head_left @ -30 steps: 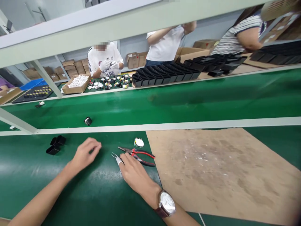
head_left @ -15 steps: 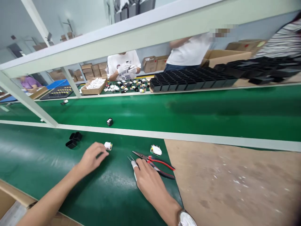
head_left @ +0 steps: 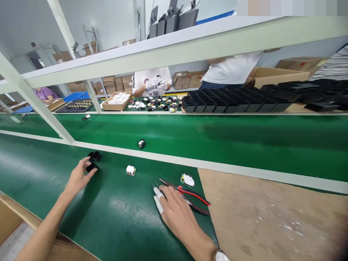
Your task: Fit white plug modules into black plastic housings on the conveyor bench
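Note:
My left hand (head_left: pixel 78 175) is closed around a small open black plastic case (head_left: pixel 91 167), thumb and fingers on either side of it. Two more black cases (head_left: pixel 95 156) stand right behind it. My right hand (head_left: pixel 176 208) wears white finger cots and rests on the green surface; thin metal tips of tweezers (head_left: pixel 156 185) stick out past its fingers. Beside that hand lie red-and-black pliers (head_left: pixel 194 195), partly covered by it. A small circuit board with a white top (head_left: pixel 131 170) lies between my hands, and another such board (head_left: pixel 187 179) sits behind the pliers.
A white rail (head_left: pixel 163 156) separates my bench from a green belt (head_left: pixel 217 134), where a filled black case (head_left: pixel 141 144) stands. Across it are rows of black cases (head_left: pixel 231 99), a carton of white parts (head_left: pixel 116 101) and co-workers. Brown board (head_left: pixel 272 217) covers the right side.
My left hand has moved left from beside the circuit board to the black cases and closed on the nearest one. My right hand stays by the pliers. The view has shifted slightly.

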### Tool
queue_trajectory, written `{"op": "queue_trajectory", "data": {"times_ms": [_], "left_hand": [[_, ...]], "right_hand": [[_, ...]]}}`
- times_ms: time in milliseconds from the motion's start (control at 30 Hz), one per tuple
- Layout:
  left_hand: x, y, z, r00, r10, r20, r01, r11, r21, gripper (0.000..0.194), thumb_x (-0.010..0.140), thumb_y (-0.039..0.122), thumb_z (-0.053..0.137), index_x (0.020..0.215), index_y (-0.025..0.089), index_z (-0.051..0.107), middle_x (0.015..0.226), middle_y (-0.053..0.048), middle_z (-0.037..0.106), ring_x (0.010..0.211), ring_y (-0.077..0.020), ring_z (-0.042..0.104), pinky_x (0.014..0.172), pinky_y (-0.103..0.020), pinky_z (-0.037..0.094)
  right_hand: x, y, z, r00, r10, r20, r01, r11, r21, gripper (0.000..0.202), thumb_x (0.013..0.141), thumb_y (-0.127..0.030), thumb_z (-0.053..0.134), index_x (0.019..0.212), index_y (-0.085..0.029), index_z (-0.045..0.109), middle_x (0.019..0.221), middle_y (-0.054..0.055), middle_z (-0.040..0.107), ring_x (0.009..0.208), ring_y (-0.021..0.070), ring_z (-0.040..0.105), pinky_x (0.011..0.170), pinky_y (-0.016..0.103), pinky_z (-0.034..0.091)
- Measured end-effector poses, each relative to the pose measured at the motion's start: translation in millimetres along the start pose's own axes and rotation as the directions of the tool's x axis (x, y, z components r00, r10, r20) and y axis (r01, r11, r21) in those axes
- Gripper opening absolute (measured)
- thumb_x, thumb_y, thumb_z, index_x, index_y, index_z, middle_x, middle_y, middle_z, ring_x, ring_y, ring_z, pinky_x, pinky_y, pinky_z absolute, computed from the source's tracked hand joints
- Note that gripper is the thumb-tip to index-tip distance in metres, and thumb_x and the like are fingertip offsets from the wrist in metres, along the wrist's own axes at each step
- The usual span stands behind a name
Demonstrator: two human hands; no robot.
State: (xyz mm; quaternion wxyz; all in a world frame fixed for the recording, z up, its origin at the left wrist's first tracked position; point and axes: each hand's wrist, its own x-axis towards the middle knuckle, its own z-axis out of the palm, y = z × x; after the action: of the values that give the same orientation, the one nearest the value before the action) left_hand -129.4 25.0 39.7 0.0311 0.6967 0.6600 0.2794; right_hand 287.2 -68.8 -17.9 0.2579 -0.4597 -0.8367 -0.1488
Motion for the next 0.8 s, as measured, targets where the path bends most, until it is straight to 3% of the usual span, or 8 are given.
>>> {"op": "queue_trajectory", "data": {"times_ms": [100, 233, 333, 433, 500, 633, 800], "left_hand": [[-20, 41, 1.9, 0.972, 0.188, 0.142, -0.165, 0.974, -0.157, 0.058, 0.096, 0.046, 0.068, 0.147, 0.027, 0.048, 0.113, -0.004, 0.072, 0.101, -0.023, 0.073, 0.091, -0.037, 0.061], [-30, 94, 8.3, 0.843, 0.452, 0.292, -0.378, 0.883, -0.277, 0.049, 0.101, 0.029, 0.061, 0.149, 0.03, 0.049, 0.121, -0.006, 0.067, 0.107, -0.0216, 0.069, 0.096, -0.036, 0.058], [-24, 113, 19.2, 0.789, 0.529, 0.312, -0.446, 0.843, -0.302, 0.047, 0.1, 0.022, 0.058, 0.146, 0.029, 0.053, 0.122, -0.007, 0.067, 0.108, -0.0224, 0.068, 0.095, -0.037, 0.058], [-18, 112, 27.9, 0.787, 0.537, 0.302, -0.466, 0.84, -0.279, 0.043, 0.099, 0.021, 0.057, 0.142, 0.027, 0.056, 0.117, -0.007, 0.07, 0.105, -0.0237, 0.069, 0.091, -0.037, 0.058], [-17, 104, 29.0, 0.802, 0.523, 0.289, -0.461, 0.849, -0.258, 0.042, 0.1, 0.022, 0.057, 0.142, 0.026, 0.056, 0.117, -0.007, 0.07, 0.106, -0.0243, 0.069, 0.092, -0.038, 0.058], [-25, 85, 24.9, 0.828, 0.47, 0.305, -0.414, 0.88, -0.234, 0.041, 0.103, 0.031, 0.059, 0.144, 0.025, 0.055, 0.116, -0.007, 0.07, 0.103, -0.0241, 0.07, 0.092, -0.038, 0.058], [-29, 92, 32.4, 0.785, 0.482, 0.39, -0.399, 0.874, -0.277, 0.045, 0.101, 0.042, 0.069, 0.141, 0.024, 0.057, 0.116, -0.007, 0.071, 0.103, -0.0259, 0.072, 0.091, -0.04, 0.059]], "right_hand": [[19, -2, 0, 0.998, -0.024, 0.052, 0.021, 0.998, 0.061, 0.037, 0.084, 0.0, 0.058, 0.12, -0.01, 0.065, 0.122, 0.019, 0.066, 0.106, 0.035, 0.062, 0.089, 0.05, 0.057], [67, -8, 9, 0.973, -0.026, 0.229, -0.036, 0.965, 0.26, 0.037, 0.095, -0.006, 0.054, 0.131, -0.009, 0.062, 0.133, 0.021, 0.064, 0.115, 0.0347, 0.062, 0.096, 0.054, 0.056], [105, -8, 25, 0.959, -0.086, 0.27, -0.006, 0.947, 0.321, 0.046, 0.091, -0.005, 0.058, 0.136, -0.014, 0.061, 0.152, 0.018, 0.055, 0.134, 0.0323, 0.055, 0.107, 0.051, 0.052], [122, -9, 36, 0.945, -0.119, 0.305, 0.002, 0.934, 0.359, 0.051, 0.087, -0.004, 0.064, 0.136, -0.017, 0.062, 0.152, 0.014, 0.057, 0.138, 0.0293, 0.052, 0.107, 0.046, 0.052], [115, -13, 33, 0.938, -0.121, 0.324, -0.006, 0.93, 0.367, 0.041, 0.09, -0.004, 0.062, 0.129, -0.016, 0.065, 0.141, 0.013, 0.064, 0.132, 0.0282, 0.055, 0.105, 0.044, 0.053], [71, -26, 5, 0.929, -0.054, 0.365, -0.077, 0.939, 0.336, 0.021, 0.096, -0.016, 0.065, 0.117, -0.013, 0.067, 0.116, 0.016, 0.065, 0.111, 0.0332, 0.058, 0.094, 0.052, 0.056], [37, -32, -17, 0.929, 0.06, 0.364, -0.218, 0.887, 0.408, 0.022, 0.094, -0.028, 0.076, 0.111, -0.021, 0.065, 0.117, 0.011, 0.062, 0.108, 0.0319, 0.059, 0.094, 0.053, 0.057]]}}
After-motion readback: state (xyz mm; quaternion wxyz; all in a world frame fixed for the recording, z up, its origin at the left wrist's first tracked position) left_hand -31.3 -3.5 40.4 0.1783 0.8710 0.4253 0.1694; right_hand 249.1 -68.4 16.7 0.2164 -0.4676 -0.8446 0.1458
